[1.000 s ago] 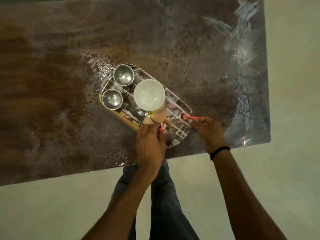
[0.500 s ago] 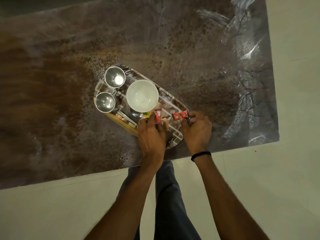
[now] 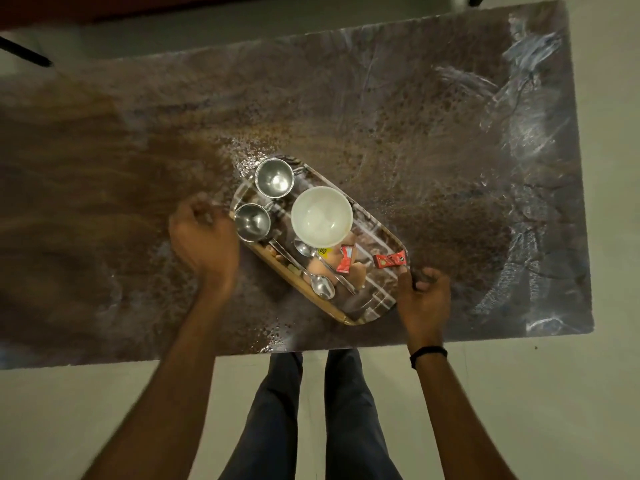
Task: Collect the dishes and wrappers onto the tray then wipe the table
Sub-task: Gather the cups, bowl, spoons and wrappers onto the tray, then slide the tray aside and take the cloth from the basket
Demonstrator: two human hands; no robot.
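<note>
The tray [image 3: 325,306] lies slantwise on the desk [image 3: 415,133], near its front edge. Two steel cups [image 3: 274,177] are carried at its far end, a white bowl [image 3: 322,216] beside them, and spoons [image 3: 323,285] and wrappers [image 3: 389,260] on the nearer half.

The right hand [image 3: 424,299] is placed at the near-right end of the tray, with its fingers [image 3: 403,277] curled round the rim there. The left hand [image 3: 202,239] is placed just beside the far-left end, next to the nearer cup. Its fingers are curled, but the view is blurred, and it cannot be told whether the rim is gripped.

The tray is judged to be stiff and, as loaded, moderately heavy. Nothing on it is secured. The cups and the bowl are smooth and are expected to slide if the tray is tilted; the bowl may be breakable. The wrappers are light and easily dislodged. Hold is best taken at both short ends, under the rim, and the tray is to be kept level when lifted. The desk is not yet wiped.
</note>
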